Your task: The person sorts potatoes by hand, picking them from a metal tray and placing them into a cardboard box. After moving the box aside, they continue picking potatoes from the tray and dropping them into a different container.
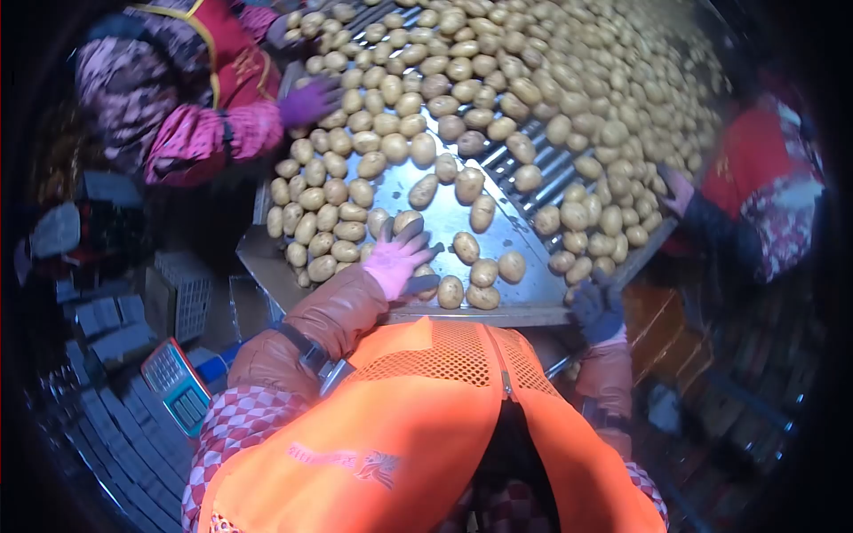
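Note:
My left hand [398, 260], in a pink glove with dark fingertips, lies spread over several potatoes [407, 221] near the front of the metal sorting table [524, 235]. Its fingers are apart and closed around nothing. At the table's front right corner is my right hand [598, 309], in a grey and pink glove, fingers loosely extended over the rim beside a few potatoes [577, 270]. Between my hands, loose potatoes [482, 298] rest on the bare sheet metal. A denser group of potatoes [311, 222] sits to the left of my left hand.
A large heap of potatoes [569, 71] covers the far side, partly over metal rollers [506, 169]. One person's purple glove [309, 101] reaches in from the left; another person's hand [678, 190] is at the right rim. A scale [178, 386] and crate [184, 289] stand lower left.

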The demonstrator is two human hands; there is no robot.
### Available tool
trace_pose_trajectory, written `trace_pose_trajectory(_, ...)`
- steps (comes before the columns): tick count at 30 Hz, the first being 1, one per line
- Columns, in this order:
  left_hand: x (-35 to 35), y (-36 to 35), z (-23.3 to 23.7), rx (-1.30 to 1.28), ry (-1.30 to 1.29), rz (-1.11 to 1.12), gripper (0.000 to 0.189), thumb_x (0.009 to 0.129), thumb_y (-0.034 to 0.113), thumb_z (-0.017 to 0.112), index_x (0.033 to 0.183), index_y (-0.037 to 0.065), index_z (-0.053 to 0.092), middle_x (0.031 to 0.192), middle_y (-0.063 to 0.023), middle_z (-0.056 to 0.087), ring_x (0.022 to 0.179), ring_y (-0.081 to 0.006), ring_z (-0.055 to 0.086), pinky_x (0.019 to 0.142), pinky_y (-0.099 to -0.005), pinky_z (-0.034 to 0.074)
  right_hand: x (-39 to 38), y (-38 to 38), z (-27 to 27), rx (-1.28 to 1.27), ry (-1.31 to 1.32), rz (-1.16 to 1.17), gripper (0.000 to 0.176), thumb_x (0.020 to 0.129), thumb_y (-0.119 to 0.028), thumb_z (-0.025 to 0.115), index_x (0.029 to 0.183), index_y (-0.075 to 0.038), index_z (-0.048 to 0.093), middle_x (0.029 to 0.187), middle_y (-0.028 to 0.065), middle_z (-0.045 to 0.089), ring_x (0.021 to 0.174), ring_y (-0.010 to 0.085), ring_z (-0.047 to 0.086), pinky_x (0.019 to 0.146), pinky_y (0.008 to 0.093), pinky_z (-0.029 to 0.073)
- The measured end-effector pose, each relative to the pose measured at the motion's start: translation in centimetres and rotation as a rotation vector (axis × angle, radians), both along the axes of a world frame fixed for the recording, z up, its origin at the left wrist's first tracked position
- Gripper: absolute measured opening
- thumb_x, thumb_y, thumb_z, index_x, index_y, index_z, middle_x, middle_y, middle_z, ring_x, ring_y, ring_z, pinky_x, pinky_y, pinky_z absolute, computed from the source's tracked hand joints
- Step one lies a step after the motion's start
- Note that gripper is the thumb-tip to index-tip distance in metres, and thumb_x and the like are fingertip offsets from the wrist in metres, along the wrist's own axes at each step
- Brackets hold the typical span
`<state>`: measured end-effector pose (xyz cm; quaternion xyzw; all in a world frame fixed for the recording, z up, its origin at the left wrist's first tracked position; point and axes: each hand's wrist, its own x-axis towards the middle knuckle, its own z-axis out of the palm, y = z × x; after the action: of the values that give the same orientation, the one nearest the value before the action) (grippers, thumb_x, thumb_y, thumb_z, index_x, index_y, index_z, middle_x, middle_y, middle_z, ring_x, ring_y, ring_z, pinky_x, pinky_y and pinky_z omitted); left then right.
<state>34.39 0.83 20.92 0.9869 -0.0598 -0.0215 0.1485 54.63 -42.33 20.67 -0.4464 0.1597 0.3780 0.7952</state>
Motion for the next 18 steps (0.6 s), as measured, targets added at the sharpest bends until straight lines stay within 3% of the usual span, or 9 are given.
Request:
trace_pose_trajectory(1, -1.5, 1.1, -0.5, 0.005, -0.007, 0.031, 0.055, 0.087, 0.039, 0.067, 0.137, 0.018, 0.056, 0.137, -0.0118, 0.055, 0.140, -0.0362, 0.038, 0.113, -0.0649, 0.025, -0.1, 4.4, 2.9, -0.270, -0.064, 0.211, 0.055, 0.103, -0.041, 0.050, 0.150, -0.016, 0.041, 0.113, 0.0157, 0.062, 0.092, 0.0258, 0.065, 0.073, 0.0389, 0.057)
trace_pose_trajectory(3, -4.4, 2.2, -0.8, -0.069, 0.042, 0.297, 0.055, 0.090, 0.042, 0.064, 0.138, 0.017, 0.055, 0.134, -0.0109, 0.057, 0.139, -0.0361, 0.038, 0.113, -0.0640, 0.023, 1.0, 10.2, 6.6, -0.407, 0.097, 0.559, 0.058, 0.101, -0.035, 0.056, 0.152, -0.016, 0.038, 0.106, 0.0143, 0.063, 0.084, 0.0222, 0.065, 0.067, 0.0343, 0.054)
trace_pose_trajectory(6, -7.2, 2.6, -1.7, 0.025, -0.007, 0.498, 0.053, 0.090, 0.043, 0.064, 0.134, 0.014, 0.058, 0.134, -0.0103, 0.057, 0.138, -0.0387, 0.039, 0.113, -0.0618, 0.025, 0.1, 13.9, 7.5, -0.603, -0.046, 0.795, 0.054, 0.097, -0.031, 0.059, 0.143, -0.008, 0.041, 0.089, 0.0103, 0.066, 0.068, 0.0182, 0.062, 0.055, 0.0311, 0.048)
trace_pose_trajectory(8, -8.0, 2.1, -1.8, 0.033, -0.043, 0.722, 0.051, 0.086, 0.041, 0.069, 0.128, 0.012, 0.062, 0.133, -0.0125, 0.058, 0.136, -0.0410, 0.039, 0.112, -0.0616, 0.027, -1.0, 16.7, 4.3, -0.557, -0.050, 0.807, 0.060, 0.094, -0.024, 0.065, 0.144, -0.004, 0.039, 0.109, 0.0161, 0.062, 0.091, 0.0217, 0.062, 0.070, 0.0345, 0.051)
trace_pose_trajectory(11, -6.6, 0.1, -1.1, -0.050, -0.115, 1.062, 0.055, 0.083, 0.040, 0.072, 0.128, 0.012, 0.061, 0.135, -0.0148, 0.055, 0.137, -0.0409, 0.038, 0.111, -0.0624, 0.027, -3.3, 23.1, 4.7, -0.528, -0.325, 0.986, 0.057, 0.099, -0.032, 0.055, 0.147, -0.004, 0.040, 0.128, 0.0181, 0.057, 0.111, 0.0286, 0.060, 0.090, 0.0400, 0.050)
trace_pose_trajectory(13, -5.3, -0.6, 0.5, 0.049, 0.015, 1.004, 0.058, 0.081, 0.042, 0.074, 0.129, 0.012, 0.059, 0.139, -0.0166, 0.051, 0.138, -0.0400, 0.037, 0.112, -0.0629, 0.027, -3.8, 27.5, 4.8, -0.512, -0.487, 1.170, 0.062, 0.098, -0.032, 0.056, 0.149, -0.003, 0.036, 0.133, 0.0192, 0.054, 0.119, 0.0297, 0.057, 0.099, 0.0402, 0.047)
trace_pose_trajectory(15, -4.6, 0.3, -0.1, 0.152, 0.028, 0.292, 0.059, 0.081, 0.043, 0.074, 0.129, 0.012, 0.058, 0.141, -0.0152, 0.049, 0.138, -0.0392, 0.038, 0.112, -0.0631, 0.026, -3.2, 29.5, -4.1, -0.582, -0.821, 1.298, 0.078, 0.092, -0.022, 0.068, 0.153, 0.001, 0.026, 0.135, 0.0216, 0.052, 0.121, 0.0288, 0.054, 0.099, 0.0393, 0.046)
trace_pose_trajectory(16, -4.5, 1.3, -0.4, -0.028, 0.041, 0.341, 0.057, 0.081, 0.041, 0.073, 0.128, 0.013, 0.058, 0.139, -0.0130, 0.050, 0.137, -0.0355, 0.041, 0.114, -0.0620, 0.025, -2.9, 31.7, -1.4, -0.224, -0.751, 1.369, 0.073, 0.094, -0.019, 0.067, 0.153, 0.000, 0.028, 0.135, 0.0194, 0.054, 0.120, 0.0278, 0.055, 0.098, 0.0375, 0.047)
trace_pose_trajectory(18, -5.5, 3.4, -0.3, -0.070, 0.058, 0.471, 0.057, 0.081, 0.041, 0.073, 0.129, 0.014, 0.058, 0.137, -0.0117, 0.052, 0.135, -0.0337, 0.043, 0.114, -0.0609, 0.024, -1.4, 33.8, 2.7, -0.369, -0.727, 1.353, 0.066, 0.095, -0.018, 0.065, 0.151, -0.001, 0.034, 0.133, 0.0178, 0.054, 0.119, 0.0265, 0.055, 0.098, 0.0366, 0.047)
